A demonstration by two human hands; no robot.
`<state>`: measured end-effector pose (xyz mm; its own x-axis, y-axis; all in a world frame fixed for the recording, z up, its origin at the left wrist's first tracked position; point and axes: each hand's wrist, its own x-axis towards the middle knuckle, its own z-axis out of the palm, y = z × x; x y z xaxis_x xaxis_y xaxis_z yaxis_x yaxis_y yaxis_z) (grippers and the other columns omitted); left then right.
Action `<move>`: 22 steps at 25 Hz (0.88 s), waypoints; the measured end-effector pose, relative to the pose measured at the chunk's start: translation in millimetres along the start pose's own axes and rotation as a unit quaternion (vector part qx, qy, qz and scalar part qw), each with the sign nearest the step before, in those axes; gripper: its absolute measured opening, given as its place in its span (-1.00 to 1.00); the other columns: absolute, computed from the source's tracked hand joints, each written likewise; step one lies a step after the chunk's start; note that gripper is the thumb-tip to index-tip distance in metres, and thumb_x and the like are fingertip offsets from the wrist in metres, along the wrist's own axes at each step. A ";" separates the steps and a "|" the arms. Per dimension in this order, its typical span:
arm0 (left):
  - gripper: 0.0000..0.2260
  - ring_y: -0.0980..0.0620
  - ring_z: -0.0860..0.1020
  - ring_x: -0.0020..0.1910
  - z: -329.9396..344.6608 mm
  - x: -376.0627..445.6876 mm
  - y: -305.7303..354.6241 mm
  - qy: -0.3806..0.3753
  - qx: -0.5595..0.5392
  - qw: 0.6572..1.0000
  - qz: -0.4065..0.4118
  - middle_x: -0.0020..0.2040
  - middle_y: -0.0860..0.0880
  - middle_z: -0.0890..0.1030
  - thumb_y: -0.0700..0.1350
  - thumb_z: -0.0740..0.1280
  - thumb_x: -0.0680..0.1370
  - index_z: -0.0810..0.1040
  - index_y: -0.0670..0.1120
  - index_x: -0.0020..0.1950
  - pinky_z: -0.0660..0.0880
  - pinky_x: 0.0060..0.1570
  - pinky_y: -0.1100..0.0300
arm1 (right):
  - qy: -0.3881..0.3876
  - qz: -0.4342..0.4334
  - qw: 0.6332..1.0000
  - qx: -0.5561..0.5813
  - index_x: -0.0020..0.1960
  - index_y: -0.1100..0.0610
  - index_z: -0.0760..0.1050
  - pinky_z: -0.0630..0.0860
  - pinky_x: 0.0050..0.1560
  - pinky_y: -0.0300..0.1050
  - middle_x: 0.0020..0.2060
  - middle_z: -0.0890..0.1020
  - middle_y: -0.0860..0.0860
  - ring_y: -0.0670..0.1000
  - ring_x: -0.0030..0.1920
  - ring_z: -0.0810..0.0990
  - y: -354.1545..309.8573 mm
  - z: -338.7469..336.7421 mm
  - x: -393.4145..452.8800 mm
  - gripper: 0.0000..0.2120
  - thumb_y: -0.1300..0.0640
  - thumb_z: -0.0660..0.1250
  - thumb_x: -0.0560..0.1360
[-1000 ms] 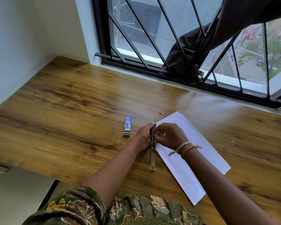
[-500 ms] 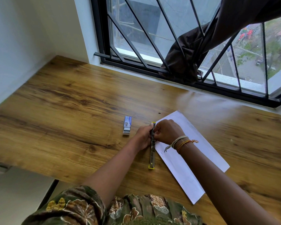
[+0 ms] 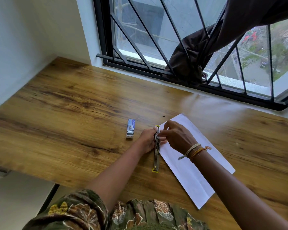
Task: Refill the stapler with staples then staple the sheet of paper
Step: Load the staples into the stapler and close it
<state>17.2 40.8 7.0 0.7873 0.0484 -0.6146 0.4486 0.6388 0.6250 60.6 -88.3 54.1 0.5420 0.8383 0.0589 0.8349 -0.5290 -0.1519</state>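
Opened yellow-tipped metal stapler [image 3: 156, 151] flat on wood-grain surface [image 3: 73, 113], left hand [image 3: 147, 140] gripping it steady while right hand [image 3: 176, 137] pinches something at its channel, probably staples; white paper sheet [image 3: 194, 171] alongside, blue staple box [image 3: 130, 128] nearby

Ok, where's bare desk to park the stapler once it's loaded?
Crowded: the middle, where left hand and right hand work the stapler against the paper. Free: the desk left of the staple box, and the strip between paper and window frame.
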 end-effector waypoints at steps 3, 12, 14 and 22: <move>-0.68 -0.09 0.66 -0.34 -1.5 -0.6 0.8 -0.001 -0.009 1.000 -0.001 -0.15 -0.25 0.59 -0.10 0.07 0.68 0.51 -0.27 -0.05 0.65 -0.34 0.14 | 0.028 -0.048 0.998 -0.025 -0.03 0.00 0.66 0.49 -0.30 -0.05 -0.09 0.58 0.14 0.14 -0.21 0.56 5.4 5.6 -3.3 -0.61 0.44 0.29 0.40; -0.67 -0.08 0.68 -0.35 -1.9 -0.4 -1.8 -0.013 -0.005 1.000 0.013 -0.25 -0.24 0.66 -0.13 0.05 0.68 0.50 -0.27 -0.07 0.63 -0.29 0.15 | 0.068 -0.082 0.990 -0.089 0.05 0.00 0.58 0.57 -0.17 -0.01 -0.04 0.58 0.13 0.09 -0.17 0.56 25.3 16.0 5.2 -0.49 0.50 0.28 0.28; -0.67 -0.08 0.68 -0.33 -1.4 0.2 -1.9 -0.011 0.002 1.000 0.013 -0.20 -0.26 0.65 -0.11 0.06 0.68 0.51 -0.27 -0.06 0.63 -0.27 0.15 | 0.066 -0.077 0.989 -0.106 0.08 0.02 0.56 0.56 -0.09 0.00 0.00 0.57 0.14 0.11 -0.11 0.57 28.2 18.4 7.8 -0.48 0.49 0.26 0.27; -0.71 -0.09 0.68 -0.36 -0.8 0.6 -2.1 0.002 -0.002 1.000 0.019 -0.26 -0.24 0.66 -0.14 0.10 0.67 0.52 -0.26 -0.07 0.63 -0.30 0.15 | 0.084 -0.066 0.989 -0.104 0.13 0.02 0.52 0.52 0.00 0.00 0.08 0.55 0.15 0.13 -0.03 0.55 28.7 29.3 -1.0 -0.47 0.47 0.19 0.29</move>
<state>16.4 40.1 5.0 0.8022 0.0749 -0.5923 0.4171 0.6394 0.6459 81.2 -100.5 20.8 0.4216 0.8773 0.2295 0.8913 -0.4474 0.0729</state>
